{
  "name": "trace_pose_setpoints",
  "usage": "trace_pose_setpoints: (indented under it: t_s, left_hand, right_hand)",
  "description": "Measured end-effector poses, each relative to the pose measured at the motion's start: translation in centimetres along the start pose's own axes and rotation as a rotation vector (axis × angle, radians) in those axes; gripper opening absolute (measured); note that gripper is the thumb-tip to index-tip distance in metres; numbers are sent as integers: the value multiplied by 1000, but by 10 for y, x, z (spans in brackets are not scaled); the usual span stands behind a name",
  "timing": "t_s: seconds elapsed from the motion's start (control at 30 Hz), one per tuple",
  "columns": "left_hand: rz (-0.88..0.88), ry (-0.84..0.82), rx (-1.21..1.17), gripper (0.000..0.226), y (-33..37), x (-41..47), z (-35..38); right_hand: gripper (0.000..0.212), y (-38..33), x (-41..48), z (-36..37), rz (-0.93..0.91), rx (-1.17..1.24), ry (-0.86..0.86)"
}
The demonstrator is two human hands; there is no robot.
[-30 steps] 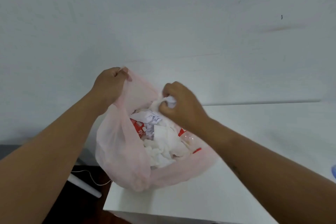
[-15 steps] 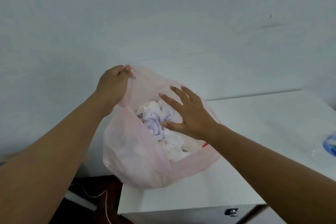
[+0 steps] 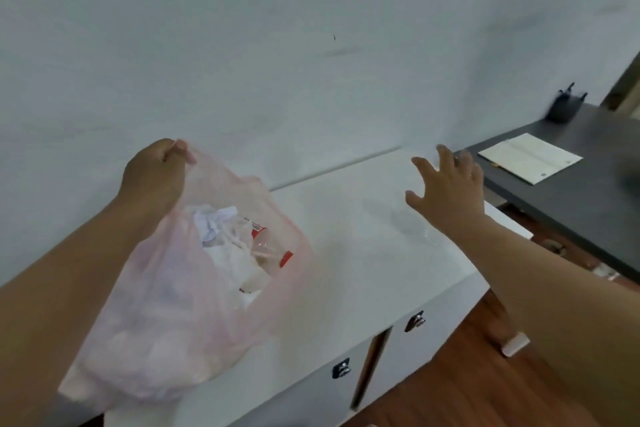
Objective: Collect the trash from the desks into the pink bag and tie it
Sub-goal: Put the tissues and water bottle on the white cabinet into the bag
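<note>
Over the white bench (image 3: pixel 346 274): bag part filled, mouth untied, collecting looks unfinished.
Your left hand (image 3: pixel 152 180) has its fingers (image 3: pixel 178 151) curled, pinching the rim of the pink bag (image 3: pixel 162 308). The bag hangs open at the bench's left end; whether its bottom rests there cannot be told. Your right hand (image 3: pixel 450 194) is empty, fingers (image 3: pixel 443 158) spread straight, held out above the bench's far right. Inside the bag sits trash (image 3: pixel 221 229): crumpled white paper and a red-labelled wrapper. Something faint and clear lies just below your right palm, too blurred to name, likely your next pick. Beyond it a dark bench (image 3: pixel 571 191) carries a paper sheet (image 3: pixel 530 158). By this, gathering is well on; tying is all still to do.
</note>
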State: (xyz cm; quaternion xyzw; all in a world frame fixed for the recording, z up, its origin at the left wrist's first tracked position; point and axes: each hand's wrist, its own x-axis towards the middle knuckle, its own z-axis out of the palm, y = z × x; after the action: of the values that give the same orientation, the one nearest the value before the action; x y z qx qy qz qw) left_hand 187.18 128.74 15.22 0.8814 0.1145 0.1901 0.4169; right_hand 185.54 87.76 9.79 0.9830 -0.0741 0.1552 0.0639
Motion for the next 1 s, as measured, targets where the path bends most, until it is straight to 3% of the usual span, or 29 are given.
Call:
trace_pose_setpoints:
  t_s: [0.13,0.33,0.47,0.57,0.67,0.73,0.8,0.9,0.93,1.0]
  left_hand:
    - [-4,-12,-13,36,4,2,0]
    - [-40,14,-8,39,5,-2,-13]
    - [-55,46,-21,38,6,-5,-27]
    - [-74,72,-28,38,5,-7,-40]
    - [-82,106,-24,39,6,-9,-53]
    - [-76,123,-31,40,6,-10,-62]
    - [-77,131,-44,40,5,-11,-71]
    - [-98,154,-46,40,-2,-13,-81]
    - [-102,166,-40,41,-5,-14,-84]
    - [-118,182,-28,41,-11,-16,-89]
  right_hand:
    - [37,28,-14,13,151,189,-173]
    - [10,-23,-5,-1,-36,386,-158]
    - [4,-99,1,-52,-210,826,-46]
    - [13,-155,-13,-90,-276,1182,-5]
    - [5,-200,-28,-93,-372,1377,-242]
    - [18,-220,-33,-78,-481,1356,-508]
    - [23,-227,-34,-58,-475,1334,-496]
    - [32,-220,-30,-15,-209,1212,-220]
    - [42,-216,-29,0,-104,1106,-227]
    - [58,-205,-28,32,82,948,-473]
